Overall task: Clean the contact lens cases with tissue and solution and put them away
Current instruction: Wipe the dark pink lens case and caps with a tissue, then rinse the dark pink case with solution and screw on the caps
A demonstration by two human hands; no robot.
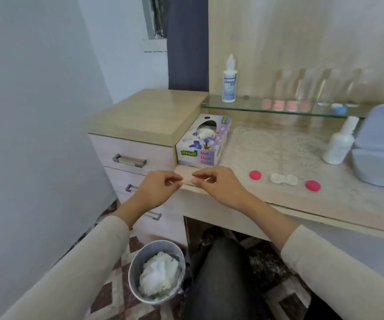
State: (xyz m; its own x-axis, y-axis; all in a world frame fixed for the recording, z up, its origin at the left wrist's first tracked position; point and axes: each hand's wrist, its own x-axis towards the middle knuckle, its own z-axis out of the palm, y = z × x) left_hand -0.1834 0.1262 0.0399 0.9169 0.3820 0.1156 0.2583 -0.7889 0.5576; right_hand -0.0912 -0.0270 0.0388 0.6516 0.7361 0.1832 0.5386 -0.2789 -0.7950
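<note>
Head view: my left hand (159, 188) and right hand (217, 187) hover side by side, not touching, over the front edge of the surface (348, 199). Their fingers are loosely curled and hold nothing I can make out. The white contact lens case (283, 179) lies uncapped on the surface at three o'clock from the right hand, between two pink caps (255, 175). The tissue box (203, 144) sits at twelve o'clock of the hands, and the solution bottle (229, 82) stands on the glass shelf (244, 106) beyond it. At six o'clock, a bin (135, 269) on the floor holds crumpled tissues (158, 273).
</note>
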